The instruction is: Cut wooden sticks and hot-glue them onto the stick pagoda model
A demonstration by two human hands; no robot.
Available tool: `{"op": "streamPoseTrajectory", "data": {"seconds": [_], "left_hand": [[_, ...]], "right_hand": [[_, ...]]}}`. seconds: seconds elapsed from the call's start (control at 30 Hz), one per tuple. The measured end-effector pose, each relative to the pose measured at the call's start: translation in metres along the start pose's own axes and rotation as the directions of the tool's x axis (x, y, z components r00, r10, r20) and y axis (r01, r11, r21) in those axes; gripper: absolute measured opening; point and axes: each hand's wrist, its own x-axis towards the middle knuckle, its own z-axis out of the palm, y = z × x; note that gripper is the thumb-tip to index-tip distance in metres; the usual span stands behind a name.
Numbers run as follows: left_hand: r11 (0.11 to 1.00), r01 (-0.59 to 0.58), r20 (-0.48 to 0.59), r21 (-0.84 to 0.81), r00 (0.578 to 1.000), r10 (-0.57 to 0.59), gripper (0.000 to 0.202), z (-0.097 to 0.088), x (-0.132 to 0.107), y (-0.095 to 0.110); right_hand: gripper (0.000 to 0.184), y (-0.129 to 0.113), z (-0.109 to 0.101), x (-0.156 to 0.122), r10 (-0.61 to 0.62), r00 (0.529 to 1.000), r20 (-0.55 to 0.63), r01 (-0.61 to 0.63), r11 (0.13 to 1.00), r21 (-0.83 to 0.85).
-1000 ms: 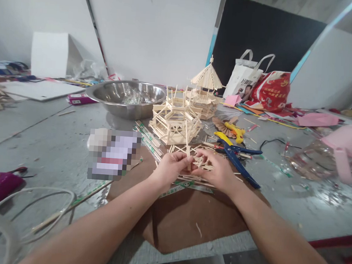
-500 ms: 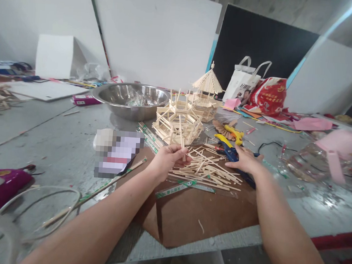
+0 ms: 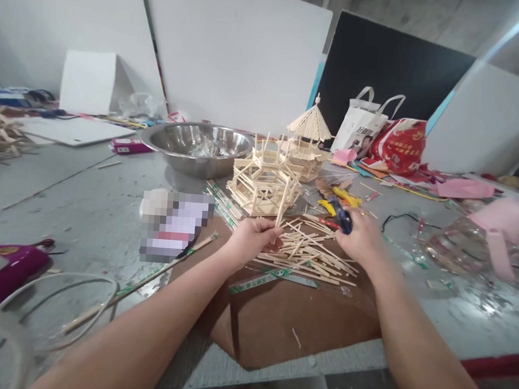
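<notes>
My left hand (image 3: 251, 239) pinches a thin wooden stick (image 3: 282, 205) that points up toward a hexagonal stick frame (image 3: 263, 180). My right hand (image 3: 361, 239) is closed around the blue and yellow cutting pliers (image 3: 341, 214), lifted off the table. Between the hands lies a pile of loose sticks (image 3: 308, 254) on a brown board (image 3: 291, 309). A finished stick pavilion with a pointed roof (image 3: 306, 140) stands behind the frame.
A steel bowl (image 3: 200, 146) sits at the back left of the frame. A yellow glue gun (image 3: 347, 196), bags (image 3: 385, 135), pink paper (image 3: 464, 188) and a clear container (image 3: 464, 244) crowd the right. A purple device (image 3: 8, 266) and white cable (image 3: 56, 299) lie left.
My right hand left the stick, reached right to the pliers and picked them up. My left hand kept the stick and tilted it.
</notes>
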Motion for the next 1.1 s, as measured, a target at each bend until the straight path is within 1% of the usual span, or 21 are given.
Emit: {"op": "streamPoseTrajectory", "data": {"seconds": [0.07,0.1,0.17,0.23,0.3,0.4,0.5,0.6,0.7,0.87,1.0,1.1], "left_hand": [[0.984,-0.090,0.037,0.157,0.996,0.085,0.025,-0.001,0.001,-0.002],[0.958,-0.146,0.058,0.249,0.989,0.135,0.027,-0.002,0.001,-0.002],[0.873,-0.254,0.109,0.417,0.967,0.229,0.029,-0.004,0.001,-0.002],[0.796,-0.326,0.164,0.511,0.945,0.281,0.030,-0.005,0.000,-0.001],[0.758,-0.356,0.208,0.547,0.934,0.289,0.030,-0.004,-0.001,0.000],[0.751,-0.356,0.232,0.556,0.934,0.272,0.029,-0.003,-0.002,0.000],[0.755,-0.365,0.260,0.544,0.929,0.262,0.027,-0.001,-0.003,-0.002],[0.755,-0.374,0.291,0.538,0.924,0.250,0.028,0.001,-0.004,-0.003],[0.765,-0.362,0.309,0.532,0.925,0.222,0.030,0.002,-0.005,0.000],[0.831,-0.310,0.327,0.462,0.930,0.166,0.028,0.005,-0.008,0.005],[0.883,-0.260,0.324,0.392,0.937,0.132,0.026,0.005,-0.008,0.004],[0.882,-0.259,0.324,0.394,0.937,0.130,0.026,0.004,-0.008,0.003]], "right_hand": [[0.034,-0.009,0.003,-0.002,-0.105,0.994,-0.022,0.106,0.994,0.023],[0.033,-0.013,0.005,-0.003,-0.146,0.989,-0.021,0.147,0.988,0.036],[0.034,-0.022,0.006,-0.004,-0.196,0.981,0.013,0.194,0.978,0.081],[0.035,-0.029,0.006,-0.006,-0.222,0.972,0.078,0.208,0.966,0.151],[0.035,-0.034,0.005,-0.007,-0.240,0.961,0.137,0.206,0.953,0.221],[0.035,-0.039,0.002,-0.008,-0.255,0.949,0.185,0.192,0.934,0.303],[0.036,-0.042,-0.003,-0.009,-0.261,0.942,0.212,0.183,0.926,0.330],[0.032,-0.044,-0.006,-0.009,-0.276,0.938,0.208,0.202,0.927,0.315],[0.030,-0.045,-0.006,-0.010,-0.297,0.938,0.178,0.236,0.924,0.300],[0.028,-0.046,-0.005,-0.012,-0.323,0.938,0.125,0.276,0.916,0.292],[0.022,-0.046,-0.005,-0.013,-0.330,0.935,0.132,0.290,0.923,0.253],[0.022,-0.047,-0.006,-0.014,-0.330,0.933,0.145,0.295,0.930,0.221]]}}
